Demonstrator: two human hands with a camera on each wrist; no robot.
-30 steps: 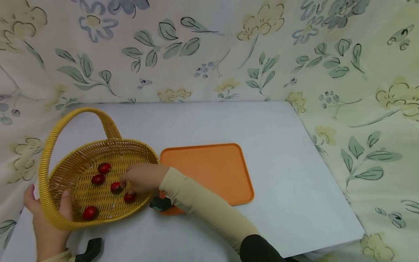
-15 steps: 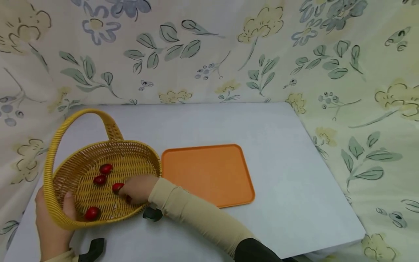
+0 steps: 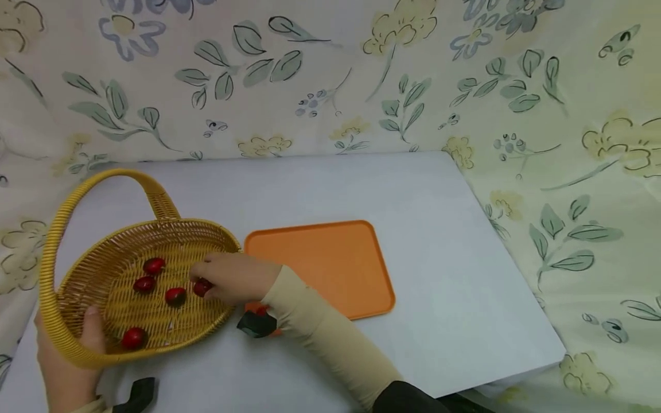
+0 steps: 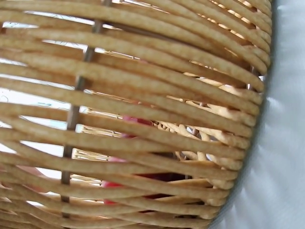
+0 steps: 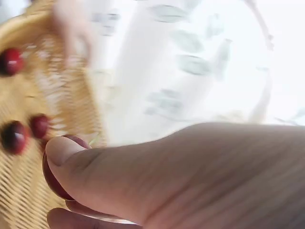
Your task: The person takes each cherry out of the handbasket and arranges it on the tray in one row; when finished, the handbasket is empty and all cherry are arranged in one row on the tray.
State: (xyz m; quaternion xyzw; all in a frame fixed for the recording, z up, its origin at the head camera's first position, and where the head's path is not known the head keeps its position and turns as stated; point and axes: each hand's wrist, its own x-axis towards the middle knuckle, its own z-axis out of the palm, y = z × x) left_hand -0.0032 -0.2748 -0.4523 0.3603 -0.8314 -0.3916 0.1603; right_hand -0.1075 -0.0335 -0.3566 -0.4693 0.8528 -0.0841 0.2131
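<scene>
A yellow wicker basket (image 3: 162, 222) with a tall arched handle stands at the left of the white table. My left hand (image 3: 69, 358) grips its near-left rim, thumb inside and the fingers hidden behind the wall. Over the basket's right side, my right hand (image 3: 237, 278) pinches a small glossy red fruit (image 3: 202, 287) between thumb and fingers. In the right wrist view the thumb lies across that fruit (image 5: 55, 179). Several like it, such as one red fruit (image 3: 175, 296) and another red fruit (image 3: 134, 338), lie on the basket floor. Only woven wall (image 4: 157, 105) fills most of the left wrist view.
A shallow orange tray (image 3: 330, 264) lies right of the basket, its near-left corner partly covered by the right forearm and a dark wrist camera (image 3: 257, 324). Floral cloth (image 3: 320, 74) hangs behind the white table (image 3: 444, 275) and along its right side.
The right hand reached down and closed on a fruit at the basket's right side. It has since lifted slightly up, fruit in its fingers. The left hand keeps its hold; the head view shifted a little.
</scene>
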